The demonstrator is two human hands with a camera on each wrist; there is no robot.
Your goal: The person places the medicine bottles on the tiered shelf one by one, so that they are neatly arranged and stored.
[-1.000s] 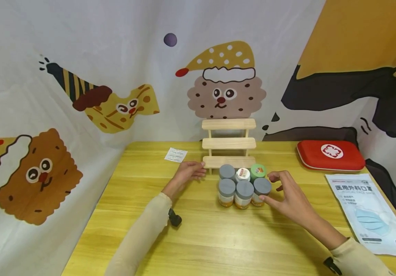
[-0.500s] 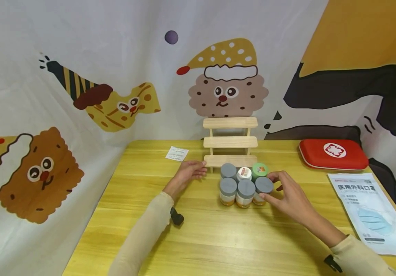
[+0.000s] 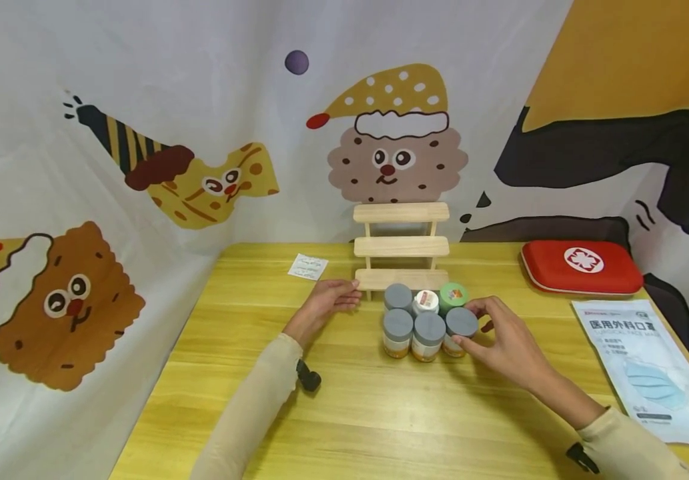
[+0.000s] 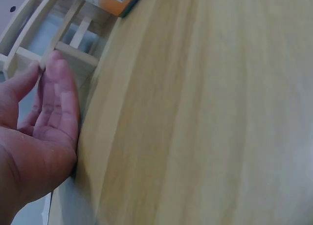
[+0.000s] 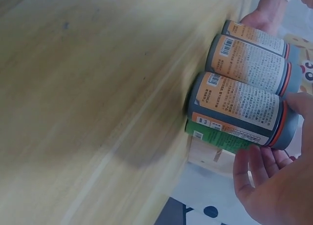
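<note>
Two rows of jars stand close together in front of a three-step wooden display rack (image 3: pixel 401 247). My left hand (image 3: pixel 327 300) pinches the left end of the rack's lowest step between thumb and fingers; in the left wrist view, the hand (image 4: pixel 51 112) meets the wooden end. My right hand (image 3: pixel 509 343) holds the front-right grey-lidded jar (image 3: pixel 461 323) by its lid, thumb in front and fingers behind. Beside it are two more grey-lidded jars, the middle one (image 3: pixel 428 337) and the left one (image 3: pixel 397 333). Behind stand a grey-lidded jar (image 3: pixel 398 295), a white-capped bottle (image 3: pixel 425 303) and a green-lidded jar (image 3: pixel 453 295).
A red first-aid case (image 3: pixel 581 268) lies at the back right. Nearer, along the right edge, is a surgical mask packet (image 3: pixel 650 373). Left of the rack lies a small white printed sachet (image 3: pixel 308 267). A printed cloth (image 3: pixel 230 100) hangs behind the wooden table (image 3: pixel 368 420).
Both hands keep their places on the rack and the jar. The whole scene shifts slightly in the head view; the front-right jar appears to edge slightly rightward.
</note>
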